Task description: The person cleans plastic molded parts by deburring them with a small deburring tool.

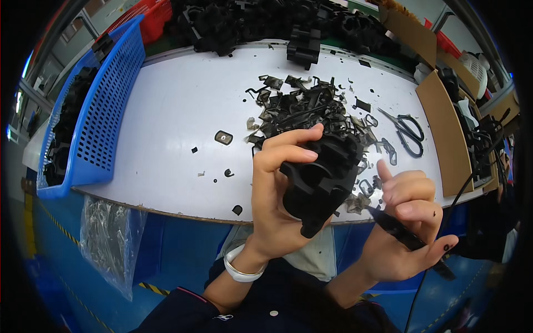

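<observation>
My left hand (272,194) is wrapped round a black molded plastic part (323,180) and lifts it over the table's front edge. The part has rounded hollows and a small tab at its lower end. To its right, my right hand (408,227) grips a slim black knife-like tool (401,231), its pointed end toward the part but apart from it. Exactly what kind of tool it is, I cannot make out. Behind the held part lies a heap of black and smoky plastic scraps (311,102), partly hidden by my left hand.
Dark-handled scissors (408,132) lie right of the scraps. A blue perforated basket (105,116) of black parts stands left, a cardboard box (444,130) right. More black parts (222,28) are piled at the back. A black cord (472,177) runs down past my right hand.
</observation>
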`<state>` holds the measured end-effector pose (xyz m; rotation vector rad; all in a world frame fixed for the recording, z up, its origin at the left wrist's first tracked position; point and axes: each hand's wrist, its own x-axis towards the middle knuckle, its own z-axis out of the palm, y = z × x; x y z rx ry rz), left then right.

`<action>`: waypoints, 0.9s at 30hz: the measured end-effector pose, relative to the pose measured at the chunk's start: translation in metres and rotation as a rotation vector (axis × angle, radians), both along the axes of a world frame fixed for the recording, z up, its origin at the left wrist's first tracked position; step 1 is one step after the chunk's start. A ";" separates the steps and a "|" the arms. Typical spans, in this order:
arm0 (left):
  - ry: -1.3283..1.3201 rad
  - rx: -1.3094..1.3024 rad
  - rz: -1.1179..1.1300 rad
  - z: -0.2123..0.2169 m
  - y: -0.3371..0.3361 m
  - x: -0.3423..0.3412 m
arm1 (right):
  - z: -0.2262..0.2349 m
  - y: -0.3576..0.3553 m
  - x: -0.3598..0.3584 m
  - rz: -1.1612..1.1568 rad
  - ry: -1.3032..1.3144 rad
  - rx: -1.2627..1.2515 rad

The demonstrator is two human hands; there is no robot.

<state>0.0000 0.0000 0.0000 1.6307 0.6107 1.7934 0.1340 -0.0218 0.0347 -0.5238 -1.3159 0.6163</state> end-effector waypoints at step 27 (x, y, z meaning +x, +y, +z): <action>-0.036 0.011 0.304 -0.005 -0.001 0.005 | 0.001 0.007 -0.006 -0.252 -0.511 0.240</action>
